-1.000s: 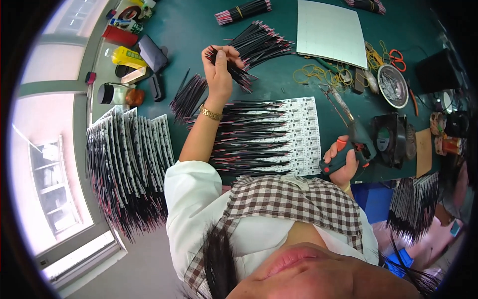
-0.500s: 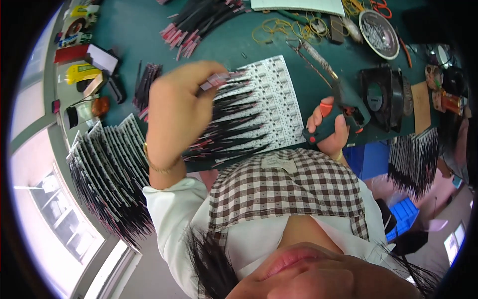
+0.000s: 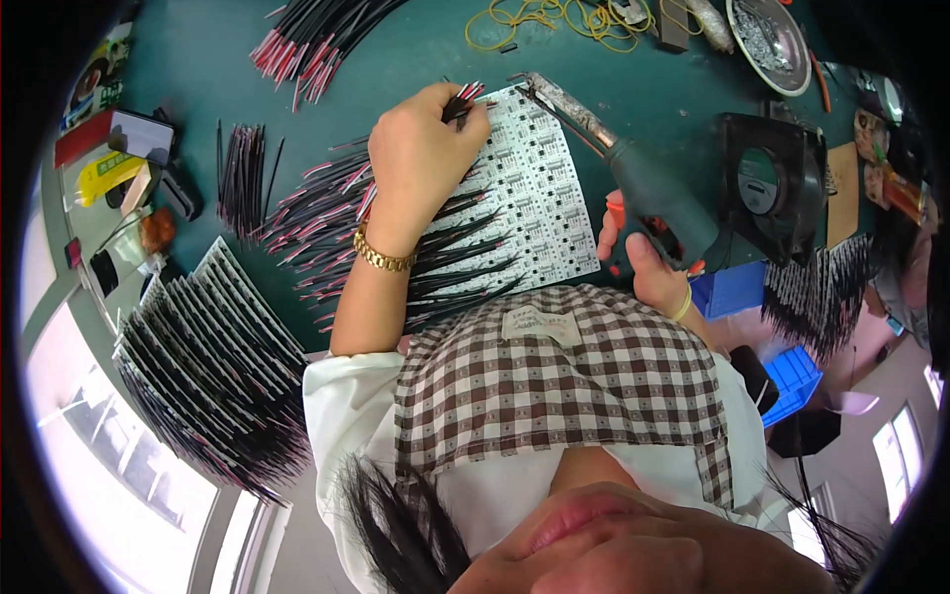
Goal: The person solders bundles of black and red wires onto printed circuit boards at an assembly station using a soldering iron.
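At the near edge of the worktop (image 3: 198, 59), black wires (image 3: 327, 198) already lined the left side of the white board panel (image 3: 544, 188), your left hand (image 3: 426, 148) pinched a small bunch (image 3: 463, 102) at its far-left corner, your right hand (image 3: 643, 267) gripped the soldering gun (image 3: 658, 188), and the loose bundle (image 3: 327, 45) beyond seemingly remained.

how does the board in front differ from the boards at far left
The front board is one flat panel; the left boards are many, overlapping. The front board shows a broad white face, the left boards mostly narrow strips. The front wires point left, the left wires toward the picture's bottom. Both are white with black wires.
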### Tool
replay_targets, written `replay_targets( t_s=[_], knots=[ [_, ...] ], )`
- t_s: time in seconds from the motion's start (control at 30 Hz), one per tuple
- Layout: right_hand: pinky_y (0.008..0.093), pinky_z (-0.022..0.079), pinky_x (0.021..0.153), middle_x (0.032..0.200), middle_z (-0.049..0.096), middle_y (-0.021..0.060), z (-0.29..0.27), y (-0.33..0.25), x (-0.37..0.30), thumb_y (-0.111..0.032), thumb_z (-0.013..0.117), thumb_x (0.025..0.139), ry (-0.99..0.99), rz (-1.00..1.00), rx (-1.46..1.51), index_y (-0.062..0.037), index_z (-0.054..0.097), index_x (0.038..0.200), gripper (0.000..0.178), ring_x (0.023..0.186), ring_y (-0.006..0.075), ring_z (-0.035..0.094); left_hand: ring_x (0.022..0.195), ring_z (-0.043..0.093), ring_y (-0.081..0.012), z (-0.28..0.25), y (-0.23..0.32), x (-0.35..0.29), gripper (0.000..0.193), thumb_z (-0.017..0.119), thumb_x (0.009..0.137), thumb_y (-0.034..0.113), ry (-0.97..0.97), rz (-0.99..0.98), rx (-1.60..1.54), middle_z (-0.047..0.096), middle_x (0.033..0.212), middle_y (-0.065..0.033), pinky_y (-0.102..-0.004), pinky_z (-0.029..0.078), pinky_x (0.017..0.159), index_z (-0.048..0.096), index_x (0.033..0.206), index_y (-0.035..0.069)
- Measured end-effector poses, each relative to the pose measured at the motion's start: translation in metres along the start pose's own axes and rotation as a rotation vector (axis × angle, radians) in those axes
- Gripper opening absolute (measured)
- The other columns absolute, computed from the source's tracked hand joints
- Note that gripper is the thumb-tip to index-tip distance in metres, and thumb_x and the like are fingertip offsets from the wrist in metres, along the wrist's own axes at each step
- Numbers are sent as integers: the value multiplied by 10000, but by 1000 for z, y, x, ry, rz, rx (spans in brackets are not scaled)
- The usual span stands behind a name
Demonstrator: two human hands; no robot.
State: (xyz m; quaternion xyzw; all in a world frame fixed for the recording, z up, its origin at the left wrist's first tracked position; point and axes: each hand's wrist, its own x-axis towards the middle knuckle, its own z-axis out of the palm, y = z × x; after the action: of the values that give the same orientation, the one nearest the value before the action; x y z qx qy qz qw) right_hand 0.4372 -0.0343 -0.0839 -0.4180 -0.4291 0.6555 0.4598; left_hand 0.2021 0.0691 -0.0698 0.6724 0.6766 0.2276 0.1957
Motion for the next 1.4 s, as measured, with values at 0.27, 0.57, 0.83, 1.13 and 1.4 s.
replay_targets(
  t_s=[0.27, 0.57, 0.83, 1.13, 1.4],
  knots=[
    [284, 402, 600, 802, 545, 90, 6, 12, 0, -314, 580, 848, -20, 83, -183, -37, 486, 1203, 460, 688, 145, 524, 452, 488, -99, 7, -15, 1, 198, 699, 722, 223, 21, 12, -19, 537, 510, -30, -249, 411, 482, 678, 800, 42],
    [278, 406, 602, 824, 543, 76, 10, 11, 3, -356, 569, 853, -28, 209, -229, -41, 503, 1088, 398, 714, 132, 525, 498, 557, -163, 8, -21, 2, 173, 694, 715, 226, 30, 39, 1, 581, 549, -36, -293, 452, 493, 685, 782, 67],
    [261, 421, 604, 818, 562, 67, 13, 23, 1, -346, 566, 871, 3, 176, -121, -24, 512, 1120, 410, 710, 132, 533, 544, 615, -227, 12, -28, 0, 176, 691, 705, 252, 26, 43, 20, 623, 583, -41, -336, 483, 498, 687, 762, 86],
    [261, 399, 628, 865, 559, 65, 9, 30, -5, -370, 569, 878, 16, 94, -41, -36, 464, 1267, 523, 720, 119, 515, 546, 621, -232, 16, -29, -2, 180, 693, 701, 250, 27, 28, 22, 630, 587, -46, -331, 493, 509, 692, 770, 83],
    [266, 400, 620, 889, 558, 59, 7, 31, 0, -388, 567, 880, -19, 128, -52, -28, 465, 1255, 530, 717, 118, 516, 538, 622, -231, 11, -33, 5, 188, 690, 707, 250, -37, 35, -2, 629, 583, -53, -332, 496, 522, 695, 788, 80]
  ],
)
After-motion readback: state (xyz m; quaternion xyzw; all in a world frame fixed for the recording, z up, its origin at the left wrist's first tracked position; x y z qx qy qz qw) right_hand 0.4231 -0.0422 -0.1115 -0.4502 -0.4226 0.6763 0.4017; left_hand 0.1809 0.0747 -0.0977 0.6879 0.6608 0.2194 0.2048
